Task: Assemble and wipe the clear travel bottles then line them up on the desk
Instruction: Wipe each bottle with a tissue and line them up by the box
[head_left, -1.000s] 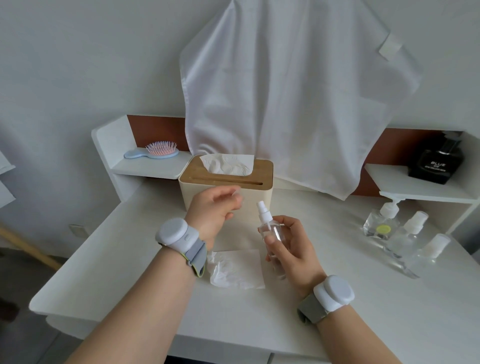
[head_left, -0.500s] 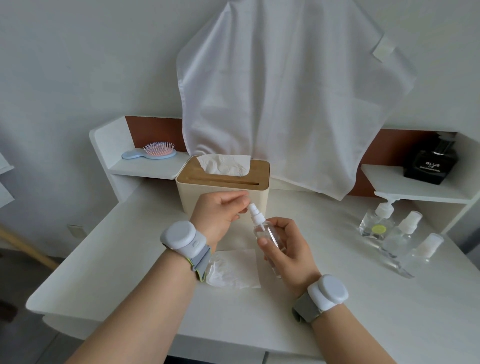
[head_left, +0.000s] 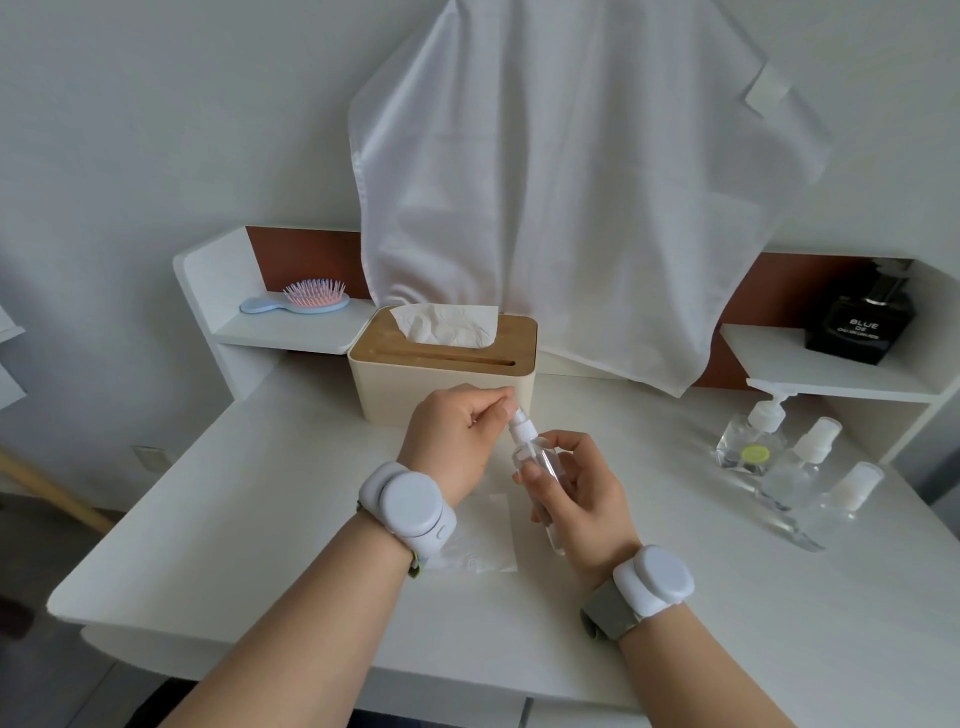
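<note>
Above the middle of the desk (head_left: 260, 519) the right hand (head_left: 582, 499) gripped a clear spray bottle (head_left: 537, 467), tilted with its white spray head (head_left: 521, 427) toward the left hand (head_left: 457, 441), whose fingertips (head_left: 506, 402) pinched that head. A tissue (head_left: 480, 535) lay flat beneath the hands. A tissue box (head_left: 441, 374) stood at the back edge, under a hanging white cloth (head_left: 571, 208). Near the right edge stood a pump bottle (head_left: 750, 441) and two capped clear bottles (head_left: 800, 467).

Bare forearms, a round white puck (head_left: 408, 506) on each wrist, grey strap (head_left: 608, 616) on the right.
</note>
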